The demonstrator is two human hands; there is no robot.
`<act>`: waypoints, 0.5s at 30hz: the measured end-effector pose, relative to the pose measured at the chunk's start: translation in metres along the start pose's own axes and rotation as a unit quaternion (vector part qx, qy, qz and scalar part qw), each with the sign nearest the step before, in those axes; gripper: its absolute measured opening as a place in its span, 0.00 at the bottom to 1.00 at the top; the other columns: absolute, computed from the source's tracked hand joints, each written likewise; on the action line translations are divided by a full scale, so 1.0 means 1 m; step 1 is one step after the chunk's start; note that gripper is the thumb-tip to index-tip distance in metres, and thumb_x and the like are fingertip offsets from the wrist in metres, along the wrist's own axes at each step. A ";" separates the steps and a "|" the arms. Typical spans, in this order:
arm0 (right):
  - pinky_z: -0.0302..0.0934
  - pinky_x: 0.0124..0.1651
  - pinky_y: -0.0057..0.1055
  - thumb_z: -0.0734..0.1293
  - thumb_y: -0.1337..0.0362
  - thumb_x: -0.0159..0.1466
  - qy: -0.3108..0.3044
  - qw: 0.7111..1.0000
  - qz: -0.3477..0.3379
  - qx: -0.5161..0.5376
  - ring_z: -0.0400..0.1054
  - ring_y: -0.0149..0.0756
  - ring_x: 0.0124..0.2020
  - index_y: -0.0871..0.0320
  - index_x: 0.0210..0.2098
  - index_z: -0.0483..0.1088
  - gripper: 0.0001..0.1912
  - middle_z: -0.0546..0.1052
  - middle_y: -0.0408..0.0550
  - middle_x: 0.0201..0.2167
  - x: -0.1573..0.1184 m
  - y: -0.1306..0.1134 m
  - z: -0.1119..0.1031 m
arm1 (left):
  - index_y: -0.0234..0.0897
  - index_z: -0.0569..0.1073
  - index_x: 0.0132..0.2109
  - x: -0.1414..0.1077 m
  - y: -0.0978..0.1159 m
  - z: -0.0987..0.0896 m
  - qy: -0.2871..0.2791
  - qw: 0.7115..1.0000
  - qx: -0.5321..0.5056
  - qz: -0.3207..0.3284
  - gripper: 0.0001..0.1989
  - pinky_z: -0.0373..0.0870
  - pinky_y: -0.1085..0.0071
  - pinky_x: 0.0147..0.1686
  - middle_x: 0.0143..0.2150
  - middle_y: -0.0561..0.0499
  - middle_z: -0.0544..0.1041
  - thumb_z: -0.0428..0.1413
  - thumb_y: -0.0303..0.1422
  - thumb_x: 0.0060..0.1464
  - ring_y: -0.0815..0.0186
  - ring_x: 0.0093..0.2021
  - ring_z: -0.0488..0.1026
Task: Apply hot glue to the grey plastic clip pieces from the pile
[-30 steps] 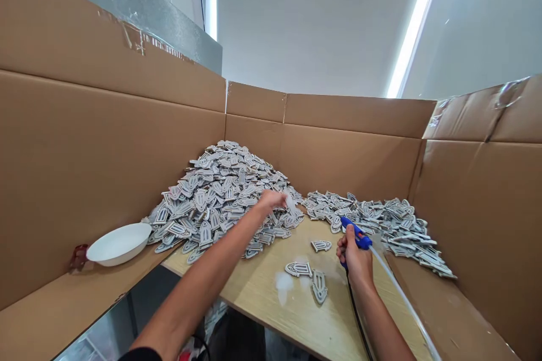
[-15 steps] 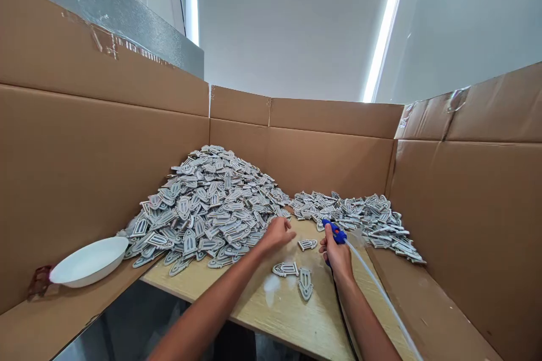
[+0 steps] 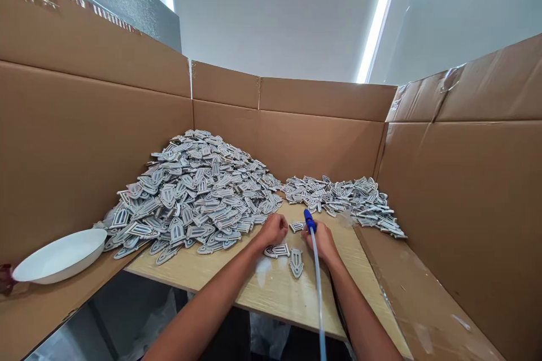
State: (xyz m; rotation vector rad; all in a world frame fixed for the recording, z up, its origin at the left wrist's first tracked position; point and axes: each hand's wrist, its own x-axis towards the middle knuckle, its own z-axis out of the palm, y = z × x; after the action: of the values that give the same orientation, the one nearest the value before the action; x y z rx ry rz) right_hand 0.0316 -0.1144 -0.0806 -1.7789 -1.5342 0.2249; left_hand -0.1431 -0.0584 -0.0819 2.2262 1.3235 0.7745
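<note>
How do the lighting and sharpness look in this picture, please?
Head view: the light strips glare almost pure white; below the table it is dark; the dish looks stretched near the left edge; the pile is fairly clear; the left hand's fingertips are too small and shaded to read.

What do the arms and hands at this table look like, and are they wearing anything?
They're human. The left hand and right hand wear no gloves; no sleeve, watch or bracelet shows on either forearm. Rings I can't rule out: the fingers are partly hidden.
</note>
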 end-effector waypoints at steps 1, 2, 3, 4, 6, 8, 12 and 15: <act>0.58 0.32 0.26 0.69 0.71 0.53 -0.008 1.000 0.000 0.004 0.74 0.39 0.30 0.58 0.31 0.76 0.06 0.81 0.49 0.28 0.000 0.000 0.000 | 0.33 0.78 0.39 -0.001 -0.001 -0.002 0.014 1.000 0.005 -0.005 0.09 0.65 0.70 0.41 0.40 0.45 0.80 0.59 0.27 0.49 0.61 0.42 0.73; 0.58 0.32 0.25 0.69 0.72 0.53 -0.012 1.000 0.002 0.007 0.74 0.38 0.30 0.58 0.31 0.76 0.07 0.81 0.48 0.28 0.000 0.000 0.000 | 0.33 0.77 0.42 -0.001 -0.002 -0.004 0.026 1.000 0.013 -0.011 0.11 0.65 0.70 0.43 0.43 0.44 0.79 0.61 0.29 0.49 0.59 0.45 0.72; 0.58 0.32 0.25 0.68 0.72 0.53 -0.013 1.000 0.004 0.010 0.75 0.38 0.30 0.58 0.31 0.76 0.07 0.81 0.48 0.28 0.000 0.000 -0.001 | 0.33 0.77 0.43 -0.002 -0.003 -0.006 0.032 0.999 0.021 -0.019 0.13 0.64 0.69 0.45 0.45 0.43 0.79 0.63 0.31 0.48 0.58 0.48 0.71; 0.59 0.33 0.25 0.68 0.73 0.53 -0.012 1.000 0.007 0.011 0.75 0.37 0.31 0.58 0.31 0.76 0.08 0.81 0.48 0.28 0.000 0.001 -0.001 | 0.33 0.77 0.42 -0.002 -0.004 -0.008 0.030 0.999 0.027 -0.028 0.14 0.64 0.69 0.45 0.45 0.43 0.78 0.64 0.33 0.46 0.57 0.49 0.71; 0.59 0.34 0.25 0.67 0.73 0.53 -0.004 1.000 0.013 0.010 0.74 0.37 0.31 0.58 0.30 0.75 0.07 0.81 0.49 0.28 0.001 0.002 -0.002 | 0.34 0.76 0.35 -0.001 -0.005 -0.012 0.008 0.999 0.030 -0.043 0.08 0.64 0.69 0.44 0.40 0.46 0.79 0.64 0.32 0.46 0.58 0.46 0.72; 0.58 0.34 0.25 0.67 0.72 0.53 0.005 1.000 0.014 0.010 0.74 0.37 0.30 0.58 0.28 0.75 0.05 0.81 0.49 0.28 0.001 0.002 -0.002 | 0.36 0.74 0.28 0.000 -0.005 -0.013 -0.019 0.998 0.018 -0.051 0.05 0.64 0.70 0.39 0.32 0.48 0.77 0.62 0.30 0.48 0.61 0.39 0.73; 0.57 0.32 0.26 0.67 0.71 0.53 0.013 1.000 0.002 0.022 0.72 0.36 0.28 0.57 0.26 0.73 0.04 0.79 0.48 0.26 0.001 0.002 0.000 | 0.37 0.70 0.23 0.001 -0.006 -0.010 -0.025 0.998 -0.003 -0.049 0.09 0.62 0.72 0.34 0.25 0.52 0.74 0.60 0.27 0.49 0.65 0.32 0.71; 0.57 0.32 0.26 0.67 0.69 0.53 0.019 0.999 -0.011 0.041 0.71 0.37 0.28 0.56 0.25 0.72 0.03 0.79 0.47 0.24 0.000 0.001 0.001 | 0.36 0.71 0.28 0.002 -0.008 -0.007 -0.005 0.999 -0.017 -0.050 0.05 0.62 0.72 0.34 0.29 0.52 0.75 0.60 0.26 0.48 0.65 0.33 0.70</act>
State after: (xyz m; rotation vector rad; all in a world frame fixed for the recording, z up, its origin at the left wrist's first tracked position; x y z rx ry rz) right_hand 0.0318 -0.1139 -0.0823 -1.6925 -1.4966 0.2373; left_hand -0.1525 -0.0520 -0.0811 2.1178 1.3945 0.7429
